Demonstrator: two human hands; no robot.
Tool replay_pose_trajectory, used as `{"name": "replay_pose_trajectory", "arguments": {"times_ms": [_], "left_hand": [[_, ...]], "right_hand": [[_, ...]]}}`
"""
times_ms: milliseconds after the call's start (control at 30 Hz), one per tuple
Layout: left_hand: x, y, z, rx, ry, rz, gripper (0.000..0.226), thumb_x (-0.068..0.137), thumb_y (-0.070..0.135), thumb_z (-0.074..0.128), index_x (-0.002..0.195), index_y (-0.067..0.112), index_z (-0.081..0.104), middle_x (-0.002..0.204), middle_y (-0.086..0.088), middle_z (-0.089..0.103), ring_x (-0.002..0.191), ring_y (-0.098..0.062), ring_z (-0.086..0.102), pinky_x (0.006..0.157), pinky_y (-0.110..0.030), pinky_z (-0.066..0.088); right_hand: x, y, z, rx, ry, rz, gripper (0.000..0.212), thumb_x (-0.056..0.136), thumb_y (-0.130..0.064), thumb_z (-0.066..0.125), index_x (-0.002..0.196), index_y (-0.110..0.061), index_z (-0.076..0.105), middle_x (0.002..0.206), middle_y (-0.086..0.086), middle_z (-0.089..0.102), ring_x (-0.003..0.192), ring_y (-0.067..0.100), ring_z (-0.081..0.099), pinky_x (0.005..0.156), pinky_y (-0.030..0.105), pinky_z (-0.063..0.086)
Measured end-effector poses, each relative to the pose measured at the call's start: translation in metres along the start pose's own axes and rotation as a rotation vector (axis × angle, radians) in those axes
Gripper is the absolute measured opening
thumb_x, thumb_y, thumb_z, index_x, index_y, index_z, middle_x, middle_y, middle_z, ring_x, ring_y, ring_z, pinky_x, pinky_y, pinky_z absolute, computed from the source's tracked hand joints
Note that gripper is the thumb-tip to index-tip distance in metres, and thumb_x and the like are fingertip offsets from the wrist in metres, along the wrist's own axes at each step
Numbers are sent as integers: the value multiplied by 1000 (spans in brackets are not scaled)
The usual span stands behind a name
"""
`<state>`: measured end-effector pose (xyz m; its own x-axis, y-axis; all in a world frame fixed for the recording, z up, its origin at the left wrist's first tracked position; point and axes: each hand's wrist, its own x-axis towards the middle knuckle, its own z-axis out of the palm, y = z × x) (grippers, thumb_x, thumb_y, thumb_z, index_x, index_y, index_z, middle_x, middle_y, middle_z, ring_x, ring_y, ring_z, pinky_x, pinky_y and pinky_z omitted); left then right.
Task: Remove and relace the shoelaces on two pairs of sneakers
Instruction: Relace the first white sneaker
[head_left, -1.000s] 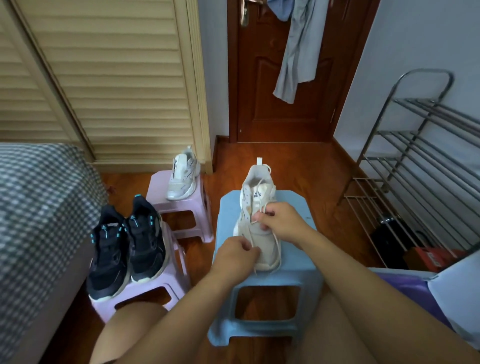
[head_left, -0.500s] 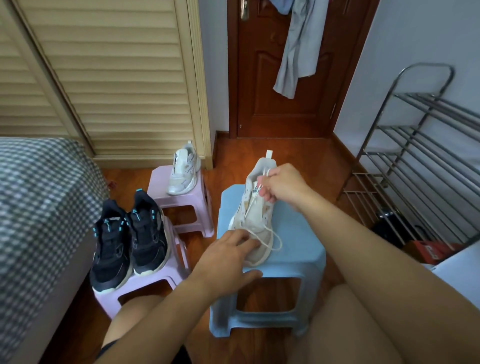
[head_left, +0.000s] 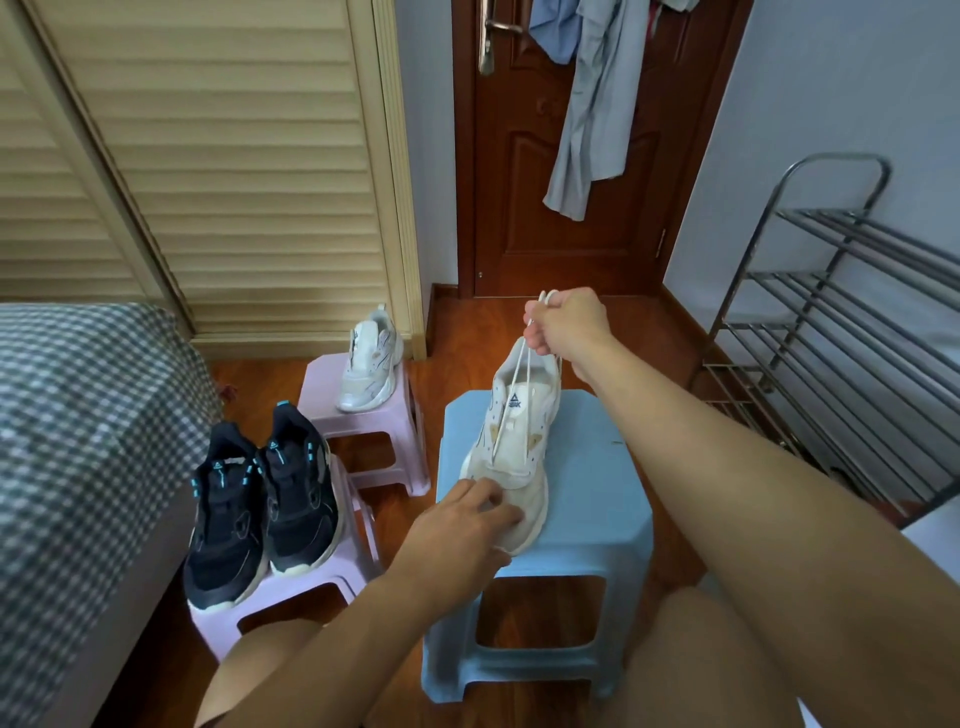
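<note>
- White sneaker (head_left: 511, 457) on blue stool (head_left: 592, 499): shoelace (head_left: 514, 395) drawn up, pinched in right hand (head_left: 569, 325); toe steadied by left hand (head_left: 467, 525), fingers spread.
- Second white sneaker (head_left: 370, 364), black pair (head_left: 262, 499): judged untouched, laced.

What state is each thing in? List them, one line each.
White sneaker: upright on the blue stool, partly unlaced.
Shoelace: both strands pulled up taut.
Right hand: grips the shoelace above the shoe.
Left hand: presses on the toe, fingers straight.
Second white sneaker: upright on the far pink stool.
Black sneakers: paired, laced, on the near pink stool.
Door: closed.
</note>
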<state>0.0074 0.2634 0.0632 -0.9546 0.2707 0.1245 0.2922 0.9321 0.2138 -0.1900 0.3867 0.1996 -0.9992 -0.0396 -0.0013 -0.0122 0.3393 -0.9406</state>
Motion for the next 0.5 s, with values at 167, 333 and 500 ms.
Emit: {"name": "replay_pose_trajectory", "arguments": {"times_ms": [167,333,500], "left_hand": [[13,2,-25,-119,-63,-69,42,96,53,56,132,32,57,131,9,55,119,-15,54,93,-33,51],[101,-22,-80,-805,164,-434,61,95,34,68,149,20,43,138,9,50,126,-15,53,107,-40,46],[143,-21,-116,-876,33,-351,10,96,18,66,98,12,73,85,-3,73,79,-15,67,76,-33,52]], "right_hand": [[-2,0,-9,-85,-177,-29,18,98,-22,64,92,-9,75,76,4,65,66,13,55,60,25,47],[-6,-14,-20,-84,-272,-39,26,101,-30,60,97,-12,78,80,0,62,74,16,53,71,27,49],[-11,-24,-35,-39,-291,14,28,104,-27,54,102,-8,73,94,4,70,90,17,67,79,28,54]]}}
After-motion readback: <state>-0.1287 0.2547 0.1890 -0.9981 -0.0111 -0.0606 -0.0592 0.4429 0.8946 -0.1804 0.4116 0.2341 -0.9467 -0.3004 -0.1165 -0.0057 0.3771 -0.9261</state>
